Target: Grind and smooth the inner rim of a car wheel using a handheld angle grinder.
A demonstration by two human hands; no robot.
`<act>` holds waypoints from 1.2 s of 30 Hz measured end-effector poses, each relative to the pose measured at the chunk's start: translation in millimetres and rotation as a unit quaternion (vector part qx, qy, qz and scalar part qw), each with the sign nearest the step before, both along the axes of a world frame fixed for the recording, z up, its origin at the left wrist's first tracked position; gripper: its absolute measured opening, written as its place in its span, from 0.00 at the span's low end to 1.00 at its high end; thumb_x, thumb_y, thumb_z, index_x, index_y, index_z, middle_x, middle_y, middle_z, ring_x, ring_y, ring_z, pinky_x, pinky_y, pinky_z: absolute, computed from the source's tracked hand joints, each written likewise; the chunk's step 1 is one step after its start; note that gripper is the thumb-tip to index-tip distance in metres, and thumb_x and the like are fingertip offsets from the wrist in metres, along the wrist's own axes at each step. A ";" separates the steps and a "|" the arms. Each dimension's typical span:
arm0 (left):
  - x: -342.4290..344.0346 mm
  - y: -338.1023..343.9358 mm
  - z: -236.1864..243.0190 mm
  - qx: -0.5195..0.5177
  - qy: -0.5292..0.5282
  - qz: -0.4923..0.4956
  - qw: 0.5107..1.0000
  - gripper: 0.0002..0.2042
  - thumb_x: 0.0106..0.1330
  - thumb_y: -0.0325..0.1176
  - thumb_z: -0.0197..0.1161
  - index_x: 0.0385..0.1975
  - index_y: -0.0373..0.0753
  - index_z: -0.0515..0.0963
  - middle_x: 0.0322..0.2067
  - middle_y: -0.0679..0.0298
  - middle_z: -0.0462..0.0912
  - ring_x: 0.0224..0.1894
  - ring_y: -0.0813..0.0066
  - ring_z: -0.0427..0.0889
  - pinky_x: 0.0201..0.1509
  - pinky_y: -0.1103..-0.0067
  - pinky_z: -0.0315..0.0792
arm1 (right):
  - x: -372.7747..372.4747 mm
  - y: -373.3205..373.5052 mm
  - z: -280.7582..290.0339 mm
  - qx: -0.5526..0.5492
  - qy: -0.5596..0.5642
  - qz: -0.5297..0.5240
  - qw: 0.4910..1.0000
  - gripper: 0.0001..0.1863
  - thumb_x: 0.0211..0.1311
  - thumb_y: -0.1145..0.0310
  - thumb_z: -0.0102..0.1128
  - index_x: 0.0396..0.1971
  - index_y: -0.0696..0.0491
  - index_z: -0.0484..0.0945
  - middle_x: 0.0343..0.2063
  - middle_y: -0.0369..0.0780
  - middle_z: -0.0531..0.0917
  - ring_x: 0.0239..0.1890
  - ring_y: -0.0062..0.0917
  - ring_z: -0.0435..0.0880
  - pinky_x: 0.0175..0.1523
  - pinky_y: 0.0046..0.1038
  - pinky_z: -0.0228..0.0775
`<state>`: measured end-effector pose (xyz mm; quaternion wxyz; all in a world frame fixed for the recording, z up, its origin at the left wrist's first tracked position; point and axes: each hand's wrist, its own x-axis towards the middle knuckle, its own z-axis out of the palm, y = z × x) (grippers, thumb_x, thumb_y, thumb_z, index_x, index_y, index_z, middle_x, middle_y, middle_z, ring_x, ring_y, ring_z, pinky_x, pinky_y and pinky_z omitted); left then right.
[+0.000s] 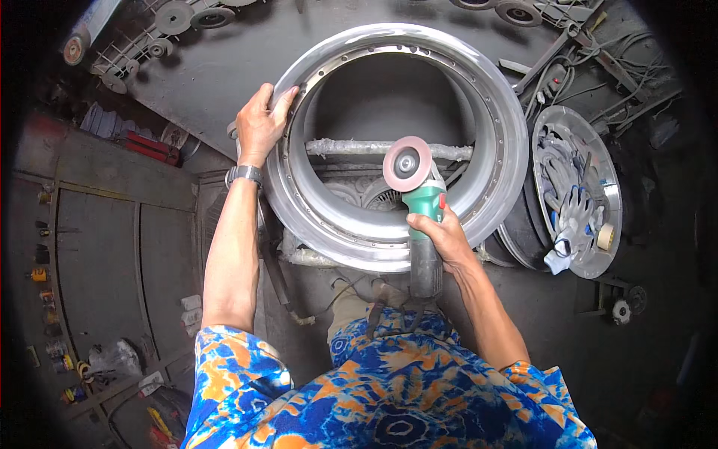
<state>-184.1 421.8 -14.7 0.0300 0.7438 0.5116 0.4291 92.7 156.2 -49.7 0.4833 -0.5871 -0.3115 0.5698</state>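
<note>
A large silver wheel rim (502, 142) with small holes around its inner flange is propped in front of me. My left hand (262, 123) grips the rim's upper left edge, thumb on the inner side and fingers curled over the outside. In my right hand (445, 236) is a green and black angle grinder (425, 206), held by its body. Its reddish round disc (408, 165) faces up over the rim's opening. From this view I cannot tell whether the disc is spinning, and it appears apart from the metal.
A padded bar (351, 147) crosses behind the rim's opening. To the right, a round metal tray (572, 120) holds gloves (576, 213) and a tape roll (605, 236). Grinding discs (173, 16) hang on a rack at the back left. Cables (628, 56) tangle at the far right.
</note>
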 end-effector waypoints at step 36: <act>33.6 -227.0 4.0 -0.419 -0.372 -0.023 0.828 0.37 0.70 0.47 0.69 0.70 0.30 0.61 0.52 0.51 0.79 0.44 0.66 0.82 0.49 0.73 0.77 | -73.9 100.7 16.9 0.057 0.048 0.031 0.997 0.22 0.60 0.62 0.73 0.50 0.55 0.78 0.39 0.35 0.81 0.40 0.19 0.80 0.45 0.25 0.73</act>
